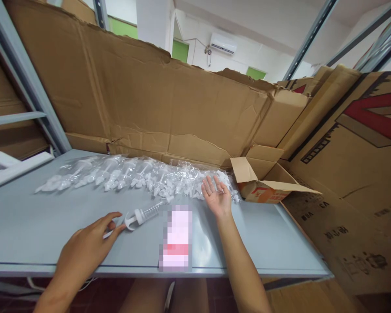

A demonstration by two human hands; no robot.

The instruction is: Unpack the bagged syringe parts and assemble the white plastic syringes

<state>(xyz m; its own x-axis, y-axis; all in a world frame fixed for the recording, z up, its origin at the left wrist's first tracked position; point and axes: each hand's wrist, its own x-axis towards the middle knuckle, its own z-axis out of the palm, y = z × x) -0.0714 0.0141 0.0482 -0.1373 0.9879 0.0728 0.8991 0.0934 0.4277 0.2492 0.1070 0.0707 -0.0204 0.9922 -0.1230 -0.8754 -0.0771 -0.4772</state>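
A white and clear plastic device with a spring-like coiled section [149,211] lies slanted over the grey table. My left hand [96,237] pinches the white end of this device at its lower left. My right hand [217,198] is palm up with its fingers apart, holding nothing, in front of the row of clear bags. These bags [133,174], full of small white plastic parts, stretch along the back of the table. Between my hands, near the front edge, is a pixelated pink and white rectangle [177,234].
An open cardboard box [267,187] stands at the right end of the bags. A tall cardboard sheet [182,104] rises behind the table [133,248]. White bars [18,169] lie at far left, and a large printed carton [355,187] stands at right.
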